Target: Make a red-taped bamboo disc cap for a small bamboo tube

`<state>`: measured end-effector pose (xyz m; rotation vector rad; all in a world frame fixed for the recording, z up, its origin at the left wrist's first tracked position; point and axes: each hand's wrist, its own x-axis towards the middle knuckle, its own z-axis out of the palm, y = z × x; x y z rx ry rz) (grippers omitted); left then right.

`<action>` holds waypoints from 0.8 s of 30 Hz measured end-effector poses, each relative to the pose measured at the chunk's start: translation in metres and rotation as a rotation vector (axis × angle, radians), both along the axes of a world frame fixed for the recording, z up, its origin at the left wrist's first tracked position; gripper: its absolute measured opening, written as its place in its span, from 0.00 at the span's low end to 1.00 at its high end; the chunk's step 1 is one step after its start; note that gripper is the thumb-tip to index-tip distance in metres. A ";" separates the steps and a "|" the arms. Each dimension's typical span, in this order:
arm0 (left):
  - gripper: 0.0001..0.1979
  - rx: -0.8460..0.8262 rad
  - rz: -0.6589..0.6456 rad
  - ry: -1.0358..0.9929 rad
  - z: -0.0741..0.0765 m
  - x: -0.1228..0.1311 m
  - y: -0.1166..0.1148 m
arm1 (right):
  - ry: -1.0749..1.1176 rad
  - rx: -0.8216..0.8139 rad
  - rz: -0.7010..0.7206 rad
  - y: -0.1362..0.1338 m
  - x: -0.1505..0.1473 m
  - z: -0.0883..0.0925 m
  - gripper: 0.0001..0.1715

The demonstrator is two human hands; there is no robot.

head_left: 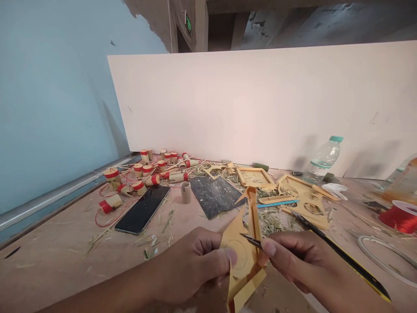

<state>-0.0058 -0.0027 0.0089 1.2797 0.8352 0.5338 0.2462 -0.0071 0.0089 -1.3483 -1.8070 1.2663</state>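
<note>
My left grip is pinching the yellow card by its left edge, above the near part of the desk; my right grip is clasping a dark pointed tool, its tip reaching over the card's face. The card is seeming light and thin — stiffer along its folded walls, probably easy to crease or tear — so I'm favouring the flat margin as a hold. Beyond, a phone and a dark mat are lying flat; farther, a white board is standing.
</note>
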 end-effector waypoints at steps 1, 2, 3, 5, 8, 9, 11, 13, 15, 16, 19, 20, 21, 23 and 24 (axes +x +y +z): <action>0.26 0.002 -0.009 -0.007 0.000 -0.001 0.000 | -0.009 0.001 0.018 0.000 0.000 0.002 0.35; 0.26 0.009 -0.023 -0.011 0.000 -0.001 0.001 | -0.014 -0.005 0.036 0.000 -0.001 0.003 0.36; 0.26 0.019 -0.042 -0.008 0.000 -0.002 0.001 | -0.015 -0.015 0.054 0.000 -0.002 0.005 0.36; 0.26 0.024 -0.080 0.010 0.001 -0.003 0.002 | -0.011 -0.027 0.065 -0.001 -0.003 0.007 0.36; 0.25 0.016 -0.100 0.028 0.004 -0.005 0.002 | -0.013 -0.017 0.031 -0.003 -0.002 0.008 0.37; 0.24 0.016 -0.101 0.033 0.005 -0.005 0.003 | -0.014 -0.014 0.018 -0.003 -0.002 0.009 0.37; 0.24 0.028 -0.097 0.044 0.007 -0.006 0.003 | -0.015 -0.011 0.000 -0.003 -0.001 0.008 0.36; 0.24 0.040 -0.092 0.057 0.008 -0.006 0.003 | -0.016 -0.014 -0.001 -0.004 -0.001 0.008 0.35; 0.24 0.045 -0.090 0.063 0.008 -0.006 0.003 | -0.008 -0.030 -0.007 -0.005 -0.002 0.009 0.36; 0.24 0.046 -0.090 0.062 0.008 -0.006 0.004 | -0.003 -0.040 -0.019 -0.006 -0.003 0.009 0.36; 0.24 0.057 -0.084 0.062 0.007 -0.005 0.004 | 0.011 -0.056 -0.059 -0.008 -0.006 0.011 0.36; 0.24 0.061 -0.080 0.066 0.006 -0.005 0.005 | 0.009 -0.057 -0.060 -0.009 -0.006 0.011 0.36; 0.25 0.065 -0.078 0.073 0.006 -0.005 0.004 | 0.002 -0.054 -0.055 -0.010 -0.007 0.011 0.36; 0.25 0.066 -0.078 0.096 0.006 -0.005 0.003 | -0.007 -0.058 -0.035 -0.010 -0.007 0.011 0.37; 0.24 0.068 -0.074 0.106 0.007 -0.005 0.003 | -0.011 -0.067 -0.024 -0.009 -0.008 0.011 0.38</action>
